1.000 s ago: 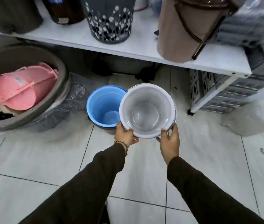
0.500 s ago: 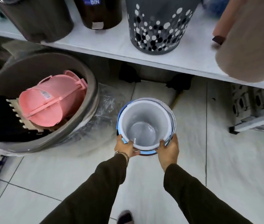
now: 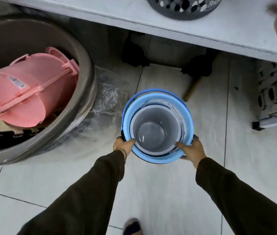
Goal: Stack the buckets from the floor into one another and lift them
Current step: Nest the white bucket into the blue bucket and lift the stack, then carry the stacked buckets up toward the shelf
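A grey-white bucket point(image 3: 156, 129) sits nested inside a blue bucket point(image 3: 187, 122) on the tiled floor, just in front of the shelf. My left hand point(image 3: 123, 145) grips the near left rim of the blue bucket, thumb hooked over the edge. My right hand point(image 3: 191, 148) grips the near right rim, thumb inside touching the grey bucket's rim. Both buckets are upright and their handles lie folded toward the far side.
A big grey tub point(image 3: 85, 92) at the left holds a pink bucket point(image 3: 24, 92) lying on its side; clear plastic wrap point(image 3: 107, 97) spills beside it. A white shelf point(image 3: 210, 31) overhangs the far side with a dotted bin point(image 3: 183, 7). Grey crates point(image 3: 273, 94) stand at right.
The grey bucket, held beside the blue one a second ago, has been lowered fully into it. My hands have shifted from the grey rim to the blue rim.
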`<state>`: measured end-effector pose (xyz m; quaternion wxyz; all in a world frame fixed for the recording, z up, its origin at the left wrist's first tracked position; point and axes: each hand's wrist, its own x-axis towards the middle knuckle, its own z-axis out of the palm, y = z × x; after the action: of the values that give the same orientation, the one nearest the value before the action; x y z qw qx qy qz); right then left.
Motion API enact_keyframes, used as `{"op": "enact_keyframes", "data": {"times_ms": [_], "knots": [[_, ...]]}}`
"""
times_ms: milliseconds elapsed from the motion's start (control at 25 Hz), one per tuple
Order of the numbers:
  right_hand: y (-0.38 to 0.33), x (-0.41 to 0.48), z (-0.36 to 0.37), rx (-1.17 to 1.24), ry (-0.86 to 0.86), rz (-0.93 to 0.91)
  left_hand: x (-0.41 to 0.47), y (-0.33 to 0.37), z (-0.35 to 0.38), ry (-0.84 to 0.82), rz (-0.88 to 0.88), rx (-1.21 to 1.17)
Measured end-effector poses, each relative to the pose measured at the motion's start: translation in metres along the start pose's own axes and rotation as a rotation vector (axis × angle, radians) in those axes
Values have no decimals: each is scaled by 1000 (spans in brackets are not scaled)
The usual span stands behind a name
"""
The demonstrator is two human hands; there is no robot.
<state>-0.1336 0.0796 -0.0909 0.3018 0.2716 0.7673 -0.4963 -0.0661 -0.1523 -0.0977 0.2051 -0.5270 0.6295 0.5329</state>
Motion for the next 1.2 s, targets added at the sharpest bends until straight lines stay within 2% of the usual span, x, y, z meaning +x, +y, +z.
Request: {"op": "enact_keyframes", "data": {"times_ms": [120, 280, 480, 640, 880, 1200], "knots": [[3, 1, -3, -1, 5, -13, 3, 2, -2, -69, 39, -210], [17, -14, -9, 37, 71, -24, -15, 4, 2, -9, 73, -357], [37, -53, -44, 71, 96, 20, -63, 2, 11, -36, 115, -204], [38, -100, -80, 62, 89, -29, -124, -2, 10, -16, 167, -135], [-23, -202, -148, 1, 102, -144, -246, 17, -18, -7, 312, -36], [-130, -394, -229, -35, 96, -289, -462, 73, -100, 28, 480, -128]]}}
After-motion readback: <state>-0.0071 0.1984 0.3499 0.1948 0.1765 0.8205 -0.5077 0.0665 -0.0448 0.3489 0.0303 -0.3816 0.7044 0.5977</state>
